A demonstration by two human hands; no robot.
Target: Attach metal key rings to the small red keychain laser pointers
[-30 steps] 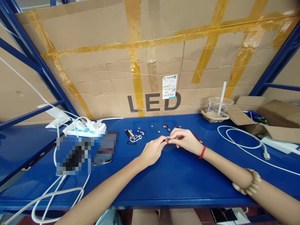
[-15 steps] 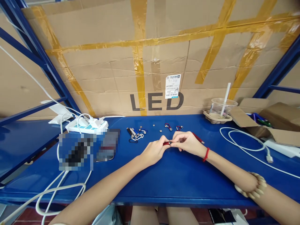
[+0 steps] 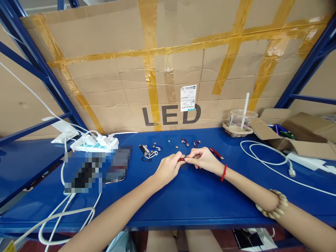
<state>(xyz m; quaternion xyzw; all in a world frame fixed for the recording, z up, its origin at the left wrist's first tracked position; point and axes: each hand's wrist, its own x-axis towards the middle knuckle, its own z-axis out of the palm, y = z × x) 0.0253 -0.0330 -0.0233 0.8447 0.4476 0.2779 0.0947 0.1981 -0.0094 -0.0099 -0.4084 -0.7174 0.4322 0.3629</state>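
Observation:
Both of my hands meet above the middle of the blue table. My left hand (image 3: pixel 169 168) pinches a small red tube (image 3: pixel 181 160), much of it hidden by the fingers. My right hand (image 3: pixel 201 157) has its thumb and fingers closed at the tube's right end; what its fingertips cover is too small to make out. Right of that hand lies another red tube (image 3: pixel 216 154). Beyond the hands are two red carabiner clips (image 3: pixel 185 142) (image 3: pixel 196 144) and small round silver pieces (image 3: pixel 176 147). Black, silver and blue tubes (image 3: pixel 147 150) with clips (image 3: pixel 153 154) lie to the left.
A phone (image 3: pixel 118 166) and a white power strip (image 3: pixel 96 142) with cables are on the left. On the right stand a plastic cup (image 3: pixel 241 119) with a straw, a coiled white cable (image 3: pixel 262 161) and an open carton (image 3: pixel 309 148). Taped cardboard (image 3: pixel 110 87) forms the back.
The view has shifted slightly, so the scene sits further left. A dark and silver end seen between my fingertips is now hidden. More of the loose red tube beside my right hand shows.

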